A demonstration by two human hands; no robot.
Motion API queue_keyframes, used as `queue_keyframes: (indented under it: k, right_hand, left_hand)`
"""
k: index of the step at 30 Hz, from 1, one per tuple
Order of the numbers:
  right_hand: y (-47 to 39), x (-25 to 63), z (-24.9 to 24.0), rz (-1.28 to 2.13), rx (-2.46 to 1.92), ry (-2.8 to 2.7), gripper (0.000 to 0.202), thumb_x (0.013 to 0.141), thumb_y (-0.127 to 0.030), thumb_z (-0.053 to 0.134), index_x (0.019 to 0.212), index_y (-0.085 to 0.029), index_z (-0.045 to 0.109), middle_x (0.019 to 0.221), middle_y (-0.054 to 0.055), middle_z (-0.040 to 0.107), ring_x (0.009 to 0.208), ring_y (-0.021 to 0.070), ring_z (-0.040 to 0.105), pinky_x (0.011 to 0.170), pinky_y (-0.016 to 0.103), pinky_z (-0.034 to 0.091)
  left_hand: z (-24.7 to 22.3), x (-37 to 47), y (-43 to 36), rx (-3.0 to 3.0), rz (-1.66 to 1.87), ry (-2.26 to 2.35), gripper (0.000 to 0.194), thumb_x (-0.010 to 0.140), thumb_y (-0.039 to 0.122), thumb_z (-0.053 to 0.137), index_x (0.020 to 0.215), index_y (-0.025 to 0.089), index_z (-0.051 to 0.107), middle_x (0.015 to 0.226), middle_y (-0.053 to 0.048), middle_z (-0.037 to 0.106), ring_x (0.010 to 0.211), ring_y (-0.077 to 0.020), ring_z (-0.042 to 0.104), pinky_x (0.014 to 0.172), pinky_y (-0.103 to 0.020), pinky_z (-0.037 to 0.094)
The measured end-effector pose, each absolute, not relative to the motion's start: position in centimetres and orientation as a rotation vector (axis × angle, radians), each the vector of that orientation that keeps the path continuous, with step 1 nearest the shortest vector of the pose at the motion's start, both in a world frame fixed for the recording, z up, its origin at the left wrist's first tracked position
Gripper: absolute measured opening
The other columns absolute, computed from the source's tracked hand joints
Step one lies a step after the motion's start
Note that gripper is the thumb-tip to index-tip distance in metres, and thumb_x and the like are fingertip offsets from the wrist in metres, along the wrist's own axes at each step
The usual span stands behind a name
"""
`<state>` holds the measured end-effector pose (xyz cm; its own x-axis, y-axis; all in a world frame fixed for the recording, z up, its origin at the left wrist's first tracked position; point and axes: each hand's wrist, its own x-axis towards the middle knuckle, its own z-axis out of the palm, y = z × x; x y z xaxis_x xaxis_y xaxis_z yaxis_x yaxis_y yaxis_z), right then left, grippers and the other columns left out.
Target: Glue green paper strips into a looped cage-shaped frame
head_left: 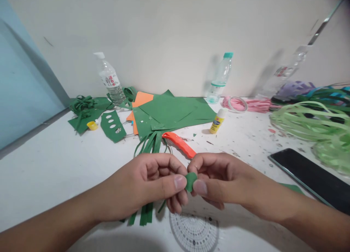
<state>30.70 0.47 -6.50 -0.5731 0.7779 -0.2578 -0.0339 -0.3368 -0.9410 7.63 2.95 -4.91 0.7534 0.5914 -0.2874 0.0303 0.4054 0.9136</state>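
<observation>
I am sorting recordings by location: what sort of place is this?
Probably a paper-craft table by a wall: green paper sheets, cut green strips and a yellow glue stick are on it.

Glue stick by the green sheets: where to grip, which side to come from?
Likely best: pinch the yellow barrel of the glue stick, below its white top, with the right hand coming from the near right. It stands on end, sides exposed; green sheets lie left, the teal-capped bottle stands behind.
</observation>
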Motion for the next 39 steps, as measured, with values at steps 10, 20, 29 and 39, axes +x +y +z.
queue_keyframes:
  k: [10,20,29,39]
  right_hand:
    - [0.5,30.8,-6.2,2.011,-1.010,-1.355,0.033,0.080,-0.043,0.087,0.088,-0.021,0.064,0.075,-0.003,0.060,0.058,0.0090,0.045,0.054,0.023,0.036]
    - [3.4,32.8,-7.5,0.545,-1.681,-1.931,0.035,0.096,-0.055,0.062,0.107,-0.023,0.067,0.093,0.005,0.064,0.067,0.0181,0.053,0.064,0.032,0.040]
    - [4.4,31.7,-8.1,0.910,-1.789,-1.951,0.033,0.085,-0.053,0.074,0.087,-0.022,0.062,0.067,-0.001,0.066,0.061,0.0174,0.058,0.055,0.029,0.039]
    - [4.6,32.3,-7.5,1.304,-1.699,-1.620,0.020,0.084,-0.038,0.064,0.073,-0.020,0.062,0.062,-0.005,0.042,0.054,0.0118,0.034,0.050,0.027,0.023]
  left_hand:
    - [-4.9,7.8,2.9,1.161,0.372,0.672,0.022,0.095,0.037,0.075,0.093,0.017,0.067,0.079,-0.001,0.071,0.069,-0.0107,0.065,0.068,-0.022,0.053]
    - [-6.7,7.3,3.1,2.396,0.411,0.860,0.017,0.103,0.025,0.051,0.096,0.022,0.067,0.105,-0.005,0.064,0.098,-0.0237,0.056,0.090,-0.042,0.043]
    - [-9.0,7.5,3.4,2.653,0.356,0.911,0.026,0.106,0.019,0.040,0.096,0.017,0.063,0.136,-0.015,0.054,0.123,-0.0360,0.047,0.102,-0.060,0.034]
    - [-9.1,7.4,3.4,2.632,0.536,1.000,0.011,0.097,0.015,0.054,0.099,0.020,0.063,0.121,-0.010,0.060,0.115,-0.0304,0.053,0.101,-0.052,0.037]
